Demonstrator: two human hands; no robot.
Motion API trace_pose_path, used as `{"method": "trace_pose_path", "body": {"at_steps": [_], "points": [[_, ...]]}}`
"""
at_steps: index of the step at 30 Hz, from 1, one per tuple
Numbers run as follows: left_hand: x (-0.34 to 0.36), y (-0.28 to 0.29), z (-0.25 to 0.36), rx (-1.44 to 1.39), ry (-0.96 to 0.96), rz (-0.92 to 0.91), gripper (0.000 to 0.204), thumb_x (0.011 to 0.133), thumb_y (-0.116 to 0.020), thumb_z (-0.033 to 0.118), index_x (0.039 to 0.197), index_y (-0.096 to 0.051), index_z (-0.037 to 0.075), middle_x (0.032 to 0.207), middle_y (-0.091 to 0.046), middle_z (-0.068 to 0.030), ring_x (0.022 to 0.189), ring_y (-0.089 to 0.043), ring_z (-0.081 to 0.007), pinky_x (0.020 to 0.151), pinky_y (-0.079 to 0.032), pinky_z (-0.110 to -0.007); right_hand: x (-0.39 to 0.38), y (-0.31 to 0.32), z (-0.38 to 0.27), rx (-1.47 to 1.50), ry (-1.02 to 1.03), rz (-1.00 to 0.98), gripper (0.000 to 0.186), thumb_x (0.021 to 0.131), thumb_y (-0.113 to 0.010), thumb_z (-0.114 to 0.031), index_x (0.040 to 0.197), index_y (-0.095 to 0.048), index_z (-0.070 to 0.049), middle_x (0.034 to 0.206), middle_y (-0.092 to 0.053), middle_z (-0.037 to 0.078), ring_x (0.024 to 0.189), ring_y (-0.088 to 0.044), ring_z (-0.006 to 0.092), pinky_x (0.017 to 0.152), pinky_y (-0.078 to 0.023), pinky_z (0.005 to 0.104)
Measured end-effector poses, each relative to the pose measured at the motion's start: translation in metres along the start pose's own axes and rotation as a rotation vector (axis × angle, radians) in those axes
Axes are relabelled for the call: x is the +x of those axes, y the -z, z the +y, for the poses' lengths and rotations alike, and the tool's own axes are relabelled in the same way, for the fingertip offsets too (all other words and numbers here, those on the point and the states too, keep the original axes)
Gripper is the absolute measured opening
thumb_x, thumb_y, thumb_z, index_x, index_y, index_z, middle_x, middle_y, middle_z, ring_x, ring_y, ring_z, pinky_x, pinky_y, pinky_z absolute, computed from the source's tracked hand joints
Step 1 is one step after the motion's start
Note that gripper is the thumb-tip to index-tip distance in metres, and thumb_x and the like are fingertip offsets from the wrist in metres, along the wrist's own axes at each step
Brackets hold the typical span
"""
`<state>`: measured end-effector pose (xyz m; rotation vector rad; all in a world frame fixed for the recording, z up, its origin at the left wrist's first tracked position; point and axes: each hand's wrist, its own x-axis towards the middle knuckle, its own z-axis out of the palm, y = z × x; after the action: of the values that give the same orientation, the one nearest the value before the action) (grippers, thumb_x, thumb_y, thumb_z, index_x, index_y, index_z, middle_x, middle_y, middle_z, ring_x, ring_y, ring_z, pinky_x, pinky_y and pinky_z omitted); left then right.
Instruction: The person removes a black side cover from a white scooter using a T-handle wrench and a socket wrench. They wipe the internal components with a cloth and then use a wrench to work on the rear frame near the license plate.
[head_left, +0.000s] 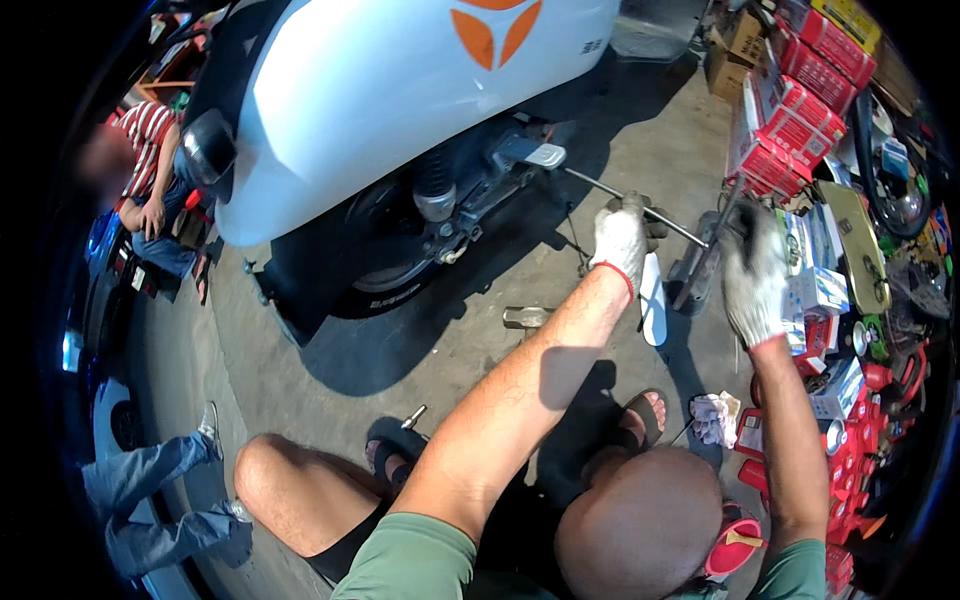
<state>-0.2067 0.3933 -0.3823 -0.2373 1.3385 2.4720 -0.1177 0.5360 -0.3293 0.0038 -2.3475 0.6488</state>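
Note:
A long metal T-handle wrench [673, 226] reaches from the underside of a white scooter [400, 90], near its footpeg [540, 153], out to the right. My left hand [622, 235], in a pale work glove with a red cuff, is closed around its shaft. At the shaft's outer end is a slanting crossbar [695, 280]. My right hand [755, 265], gloved too, is closed at the crossbar's upper end; shade darkens its fingers. Below my left hand lies a flat white strip [653, 305]. A hammer head [525, 317] rests on the floor, its handle hidden by my forearm.
Red cartons [795, 130] are stacked at the far right, above assorted boxes and red containers [850, 470]. A small metal socket [414, 416] and a crumpled cloth [715, 417] lie near my feet. Someone in a striped shirt [155, 130] sits at left; another person's jeans [160, 480] show below.

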Motion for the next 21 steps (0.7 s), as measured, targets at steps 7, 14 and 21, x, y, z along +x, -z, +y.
{"method": "trace_pose_path", "body": {"at_steps": [7,14,21], "points": [[-0.002,0.012,0.005,-0.051,0.033,-0.039,0.026,0.1,-0.044,0.027,0.099,-0.056,0.004,0.083,-0.064,-0.0083,0.063,-0.06,-0.0152,0.053,-0.043,-0.026,0.007,-0.004,-0.015,-0.429,0.807,-0.388,0.046,0.076,-0.056,-0.008,0.122,-0.055,-0.005,0.121,-0.055,0.013,0.123,-0.048,0.0278,0.109,-0.033,0.0494],[0.0,0.013,0.007,-0.084,0.066,-0.104,0.028,0.1,-0.044,0.028,0.1,-0.058,0.004,0.077,-0.057,-0.0065,0.063,-0.053,-0.0149,0.054,-0.04,-0.028,0.028,-0.023,0.008,-0.535,0.845,-0.401,0.056,0.069,-0.064,-0.014,0.123,-0.055,-0.001,0.08,-0.059,0.006,0.078,-0.06,0.0217,0.091,-0.043,0.0393],[0.003,0.011,0.0,-0.001,0.038,-0.051,0.031,0.101,-0.047,0.033,0.098,-0.058,0.004,0.076,-0.06,-0.0057,0.058,-0.052,-0.0125,0.05,-0.039,-0.026,0.021,-0.038,0.017,-0.502,0.687,-0.355,0.041,0.073,-0.063,-0.012,0.113,-0.061,-0.007,0.077,-0.061,0.008,0.074,-0.061,0.0234,0.082,-0.045,0.0403]]}}
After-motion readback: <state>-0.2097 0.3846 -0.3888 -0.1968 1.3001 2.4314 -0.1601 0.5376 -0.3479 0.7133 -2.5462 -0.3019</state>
